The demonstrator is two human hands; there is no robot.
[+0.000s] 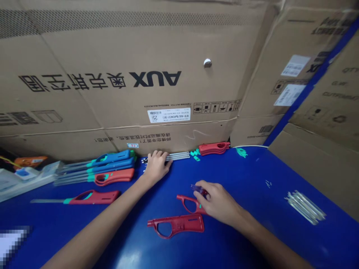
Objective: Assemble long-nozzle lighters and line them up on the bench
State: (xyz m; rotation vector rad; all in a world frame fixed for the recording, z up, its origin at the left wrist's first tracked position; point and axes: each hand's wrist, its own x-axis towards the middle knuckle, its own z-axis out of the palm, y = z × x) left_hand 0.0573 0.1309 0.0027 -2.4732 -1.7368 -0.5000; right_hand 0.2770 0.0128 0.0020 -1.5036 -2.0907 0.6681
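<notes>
My left hand [157,166] reaches to the back of the table, fingers bent down over small black-and-white pieces [144,160] beside silver metal tubes [179,155]; its fingertips are hidden. In my right hand [215,200] is a small translucent purple piece [197,189], gripped between thumb and fingers. That hand hovers over or rests at a red lighter half-shell [183,198] with a green trigger part, partly covered by the hand. Nearer to me lies a second red half-shell [179,226], its inner side up.
At left lie blue lighters [112,158], a red lighter [114,176] and a separate red lighter [95,197]. Red shells [214,148] and green pieces [241,152] sit along the back. Clear tubes [305,207] lie right. A cardboard wall [126,45] bounds the blue table [238,246].
</notes>
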